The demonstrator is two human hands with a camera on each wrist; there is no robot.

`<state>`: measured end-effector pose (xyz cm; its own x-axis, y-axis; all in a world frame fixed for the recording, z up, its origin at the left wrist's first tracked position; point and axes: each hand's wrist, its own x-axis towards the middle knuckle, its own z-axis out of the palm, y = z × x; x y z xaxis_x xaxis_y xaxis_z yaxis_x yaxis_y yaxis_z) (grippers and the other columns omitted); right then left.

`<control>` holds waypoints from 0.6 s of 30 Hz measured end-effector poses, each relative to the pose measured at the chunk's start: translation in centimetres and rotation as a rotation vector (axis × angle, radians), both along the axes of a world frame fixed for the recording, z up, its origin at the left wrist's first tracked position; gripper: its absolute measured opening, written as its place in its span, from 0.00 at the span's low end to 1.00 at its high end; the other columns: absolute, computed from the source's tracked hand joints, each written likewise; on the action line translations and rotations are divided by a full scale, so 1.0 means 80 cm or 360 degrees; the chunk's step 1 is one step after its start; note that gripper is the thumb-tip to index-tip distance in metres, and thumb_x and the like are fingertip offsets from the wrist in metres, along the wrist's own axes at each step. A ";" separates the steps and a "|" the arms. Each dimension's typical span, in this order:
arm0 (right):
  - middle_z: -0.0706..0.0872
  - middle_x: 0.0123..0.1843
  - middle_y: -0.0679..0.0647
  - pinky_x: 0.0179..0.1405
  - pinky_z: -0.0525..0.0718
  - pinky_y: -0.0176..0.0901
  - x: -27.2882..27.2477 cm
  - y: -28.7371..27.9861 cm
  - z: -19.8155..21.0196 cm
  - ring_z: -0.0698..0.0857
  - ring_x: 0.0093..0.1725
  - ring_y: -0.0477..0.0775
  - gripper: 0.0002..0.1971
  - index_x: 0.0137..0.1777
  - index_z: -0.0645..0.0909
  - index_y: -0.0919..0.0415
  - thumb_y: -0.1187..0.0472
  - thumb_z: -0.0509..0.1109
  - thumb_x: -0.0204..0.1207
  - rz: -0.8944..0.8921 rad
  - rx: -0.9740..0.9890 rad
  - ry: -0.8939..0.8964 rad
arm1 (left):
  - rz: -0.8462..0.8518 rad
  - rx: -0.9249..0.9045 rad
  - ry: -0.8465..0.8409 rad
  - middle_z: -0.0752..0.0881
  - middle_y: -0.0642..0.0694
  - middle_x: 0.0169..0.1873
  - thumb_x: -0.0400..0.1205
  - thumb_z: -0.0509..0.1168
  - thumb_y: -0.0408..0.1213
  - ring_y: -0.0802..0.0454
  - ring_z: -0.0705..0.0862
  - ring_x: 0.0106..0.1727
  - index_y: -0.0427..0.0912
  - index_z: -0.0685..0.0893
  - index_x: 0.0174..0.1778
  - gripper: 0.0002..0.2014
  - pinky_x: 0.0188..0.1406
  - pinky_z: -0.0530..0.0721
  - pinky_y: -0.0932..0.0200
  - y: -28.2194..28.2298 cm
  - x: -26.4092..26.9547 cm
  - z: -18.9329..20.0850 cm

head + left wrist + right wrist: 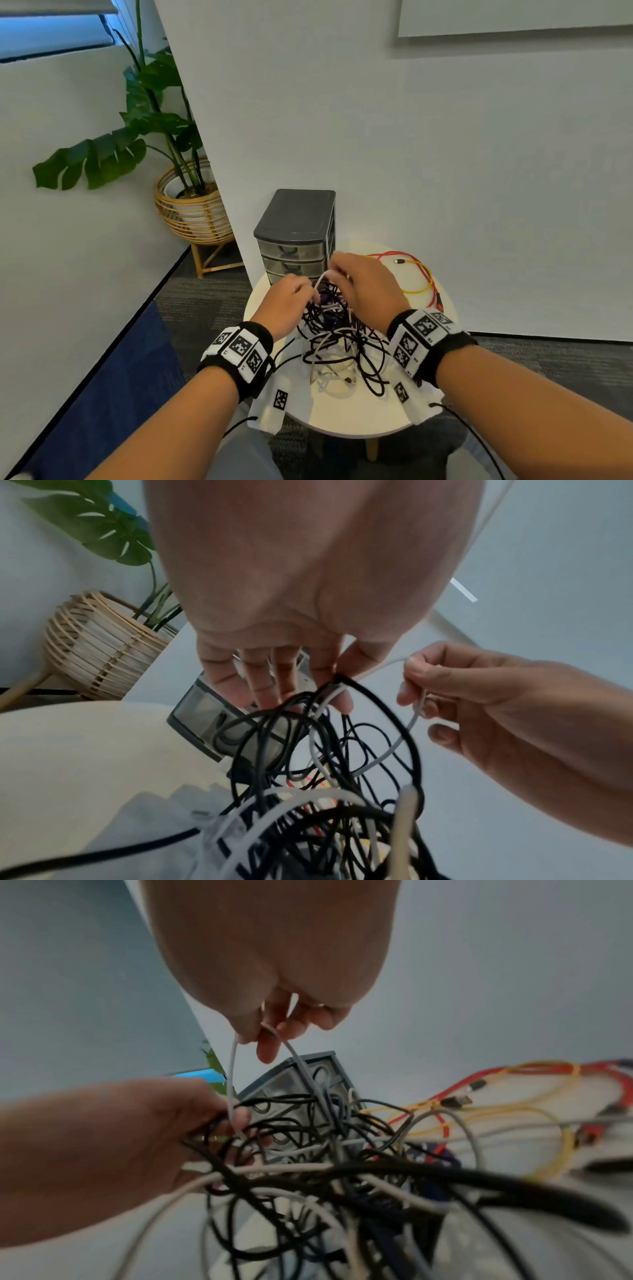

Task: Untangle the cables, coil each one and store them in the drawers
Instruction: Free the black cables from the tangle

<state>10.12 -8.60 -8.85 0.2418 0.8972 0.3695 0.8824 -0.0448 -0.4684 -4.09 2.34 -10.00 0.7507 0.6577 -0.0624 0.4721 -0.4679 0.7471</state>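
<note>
Early going: right hand (363, 287) fingers pinch a white cable (320, 278), left hand (286, 305) grips the tangle (339, 342), drawers (294, 253) at twelve o'clock shut.

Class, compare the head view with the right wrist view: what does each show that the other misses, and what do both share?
Only the head view shows the round white table, both marker wristbands and the potted plant's rattan basket.

Only the right wrist view shows the right hand's fingertips pinching the white cable from beneath.

Both show the grey drawer unit, the cable tangle, the red and yellow cables, and the left hand gripping black strands.
</note>
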 end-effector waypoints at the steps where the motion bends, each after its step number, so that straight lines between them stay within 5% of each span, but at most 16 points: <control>1: 0.79 0.35 0.43 0.35 0.73 0.40 0.001 -0.002 0.001 0.77 0.36 0.45 0.09 0.44 0.75 0.50 0.53 0.65 0.87 -0.0082 0.0086 0.0175 | 0.0016 -0.0022 0.0005 0.84 0.44 0.51 0.88 0.59 0.37 0.50 0.81 0.54 0.49 0.86 0.36 0.16 0.54 0.75 0.51 0.002 -0.001 0.000; 6: 0.92 0.42 0.50 0.48 0.81 0.42 0.001 -0.008 0.009 0.88 0.46 0.48 0.08 0.44 0.80 0.53 0.61 0.68 0.86 -0.0190 0.0274 0.1159 | 0.0109 -0.0073 0.0109 0.86 0.48 0.44 0.87 0.59 0.36 0.51 0.81 0.49 0.46 0.88 0.37 0.16 0.42 0.73 0.58 0.009 0.004 0.000; 10: 0.94 0.54 0.53 0.49 0.75 0.45 0.008 -0.008 0.033 0.88 0.57 0.49 0.10 0.44 0.74 0.54 0.62 0.60 0.90 -0.0073 0.0328 0.1819 | 0.0026 -0.0132 0.0102 0.85 0.37 0.48 0.86 0.59 0.38 0.45 0.81 0.49 0.37 0.85 0.44 0.13 0.49 0.76 0.48 0.012 0.006 -0.002; 13: 0.93 0.47 0.56 0.40 0.76 0.41 0.017 -0.007 0.040 0.88 0.47 0.53 0.11 0.45 0.72 0.54 0.61 0.57 0.91 -0.0079 0.0455 0.2220 | 0.0002 -0.0011 0.0112 0.85 0.34 0.44 0.86 0.63 0.40 0.45 0.79 0.42 0.35 0.82 0.46 0.11 0.40 0.71 0.51 0.013 0.008 -0.006; 18: 0.78 0.31 0.53 0.33 0.72 0.40 0.030 -0.009 0.037 0.78 0.33 0.53 0.12 0.43 0.71 0.56 0.63 0.57 0.90 -0.0142 0.0609 0.2644 | -0.0073 0.0261 0.0221 0.83 0.45 0.40 0.88 0.62 0.46 0.45 0.82 0.44 0.53 0.77 0.38 0.12 0.44 0.78 0.50 0.017 0.007 -0.009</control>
<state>12.52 -9.29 -5.92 0.6009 0.7873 -0.1382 -0.5285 0.2617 -0.8076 -3.51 3.69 -10.68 0.7718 0.6328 -0.0623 0.5405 -0.6013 0.5885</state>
